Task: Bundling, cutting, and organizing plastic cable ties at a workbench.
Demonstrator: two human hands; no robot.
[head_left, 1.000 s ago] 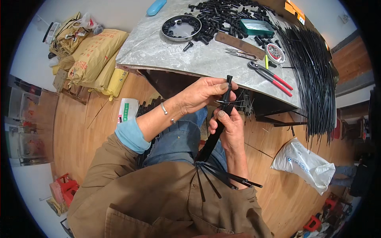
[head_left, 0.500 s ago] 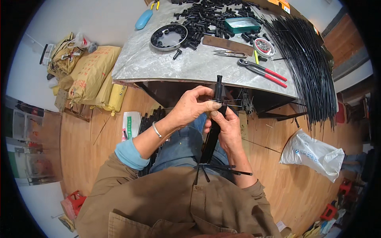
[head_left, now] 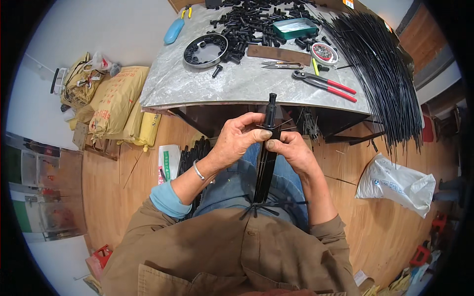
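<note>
Upright above my lap stands what looks like an umbrella frame: a black tubular plastic runner [head_left: 270, 112] on top of a bundle of long black ribs [head_left: 265, 172]. The lower rib ends splay out against my brown apron. My left hand [head_left: 239, 138] is closed around the join below the runner, thumb pressed on its front. On the other side my right hand [head_left: 296, 152] pinches the top of the ribs, its thumb tip close to the left thumb. Thin wire-like pieces stick out near the collar, partly hidden by fingers.
Ahead is a grey table [head_left: 163, 84] with loose black plastic runners [head_left: 247, 24], a round tray [head_left: 224, 56], red-handled pincers [head_left: 328, 89], scissors [head_left: 281, 65] and a green box [head_left: 295, 28]. Long black rods [head_left: 385, 79] overhang its right edge. A white sack [head_left: 395, 185] lies on the floor.
My right hand has shifted slightly outward, with its fingers turned more to the side. The rib bundle stands a little more upright, and its lower ends have swung. My left hand keeps its hold.
</note>
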